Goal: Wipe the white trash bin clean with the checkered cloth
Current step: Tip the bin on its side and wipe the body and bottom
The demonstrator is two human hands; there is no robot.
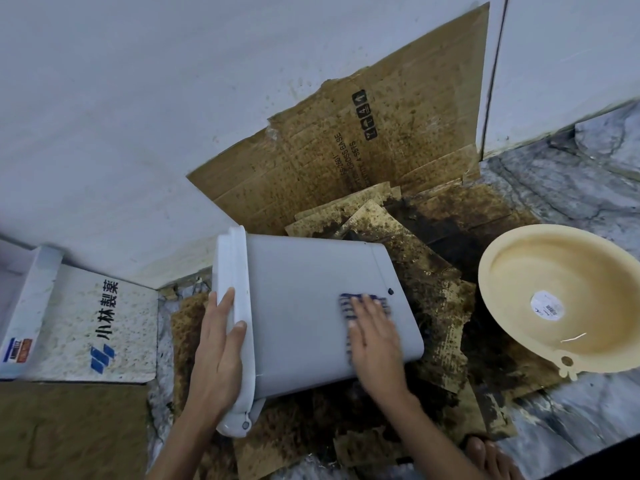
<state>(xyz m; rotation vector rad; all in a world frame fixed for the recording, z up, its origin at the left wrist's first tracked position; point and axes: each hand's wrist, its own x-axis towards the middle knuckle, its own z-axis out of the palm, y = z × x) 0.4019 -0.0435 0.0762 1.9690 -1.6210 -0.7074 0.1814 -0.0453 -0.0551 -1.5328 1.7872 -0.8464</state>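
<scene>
The white trash bin (pixel 298 306) lies on its side on dirty cardboard, its rim toward the left and its base toward the right. My left hand (pixel 218 355) holds the rim, thumb over the edge and fingers flat against the lid side. My right hand (pixel 374 337) presses flat on the blue-and-white checkered cloth (pixel 348 306), which lies on the bin's upturned side near the base. Most of the cloth is hidden under my palm and fingers.
Stained cardboard sheets (pixel 363 150) lean on the white wall and cover the floor around the bin. A cream plastic basin (pixel 540 271) stands tilted at the right. A white printed box (pixel 100 323) lies at the left. My bare foot (pixel 491 455) shows at the bottom right.
</scene>
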